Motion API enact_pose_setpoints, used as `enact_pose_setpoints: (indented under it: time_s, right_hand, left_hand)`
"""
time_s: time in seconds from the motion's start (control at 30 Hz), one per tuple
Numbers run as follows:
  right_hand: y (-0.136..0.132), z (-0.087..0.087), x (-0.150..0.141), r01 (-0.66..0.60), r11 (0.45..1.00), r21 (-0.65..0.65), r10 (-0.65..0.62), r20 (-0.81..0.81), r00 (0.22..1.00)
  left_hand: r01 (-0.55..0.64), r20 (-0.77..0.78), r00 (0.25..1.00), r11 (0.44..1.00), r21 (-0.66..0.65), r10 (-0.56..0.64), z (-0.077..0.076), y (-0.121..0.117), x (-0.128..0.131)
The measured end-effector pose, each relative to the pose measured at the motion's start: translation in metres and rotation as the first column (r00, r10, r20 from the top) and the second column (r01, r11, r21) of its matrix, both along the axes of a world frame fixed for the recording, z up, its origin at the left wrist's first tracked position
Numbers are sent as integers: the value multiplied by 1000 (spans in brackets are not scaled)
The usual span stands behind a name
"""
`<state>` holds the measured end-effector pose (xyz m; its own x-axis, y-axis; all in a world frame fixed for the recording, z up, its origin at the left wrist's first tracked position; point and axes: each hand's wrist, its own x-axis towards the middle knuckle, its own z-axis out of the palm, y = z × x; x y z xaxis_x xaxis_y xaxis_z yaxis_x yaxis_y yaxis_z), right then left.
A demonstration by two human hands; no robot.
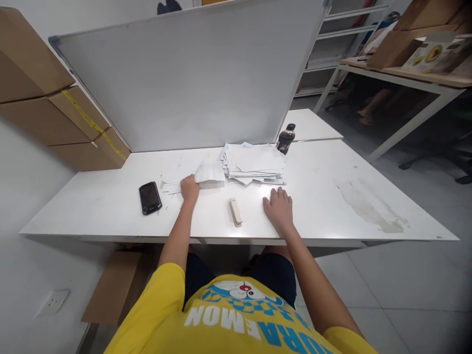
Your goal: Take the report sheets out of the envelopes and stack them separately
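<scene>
My left hand (190, 188) is closed on some sheets of paper (210, 174), whose right part curls up off the table. Other thin paper strips (169, 187) lie just left of that hand. My right hand (279, 209) rests palm down on the white table with its fingers stretched out, holding nothing. Between the two hands lies a cream stapler (236, 212), touched by neither. A loose stack of white papers (254, 162) sits beyond my right fingertips, a little apart from them.
A black phone (150, 197) lies left on the table (110, 216). A dark bottle (286, 138) stands behind the paper stack. The whiteboard (191, 78) closes off the back, and cardboard boxes (77, 118) are piled at left. A stain (372, 206) marks the right side.
</scene>
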<state>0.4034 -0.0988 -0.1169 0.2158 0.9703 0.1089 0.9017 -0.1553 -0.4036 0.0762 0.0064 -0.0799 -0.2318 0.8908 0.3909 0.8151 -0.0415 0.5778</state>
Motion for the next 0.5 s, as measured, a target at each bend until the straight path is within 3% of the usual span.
enact_pose_setpoints:
  time_s: [0.07,0.13,0.17,0.23,0.27,0.3,0.37,0.43,0.5]
  right_hand:
    - [-1,0,1,0,1000,-2,0,-1,1000]
    - [-2,-1,3,1,1000,-1,-1,-11,1000]
    - [-2,-1,4,1,1000,4,0,-22,1000]
    - [-3,-1,6,-5,1000,27,7,-56,998]
    - [-3,0,7,-10,999,51,15,-84,996]
    - [-5,2,8,-15,996,87,26,-129,991]
    - [-10,6,8,-12,982,188,63,-267,962]
    - [-20,13,2,7,962,274,124,-459,879]
    - [-37,19,-12,-5,952,306,213,-651,729]
  left_hand:
    - [1,78,997,999,33,-3,2,-4,-1]
    - [-69,309,951,990,124,27,3,-13,1]
    - [-130,451,892,977,168,41,3,-21,3]
    - [-262,727,685,945,194,41,2,-46,10]
    - [-293,847,531,941,169,13,1,-63,15]
    - [-298,937,350,947,119,-8,-1,-82,21]
    - [-241,993,119,970,19,10,-5,-124,34]
    - [-144,999,19,989,-24,27,-10,-164,48]
    - [-68,999,-17,997,-42,41,-12,-195,61]
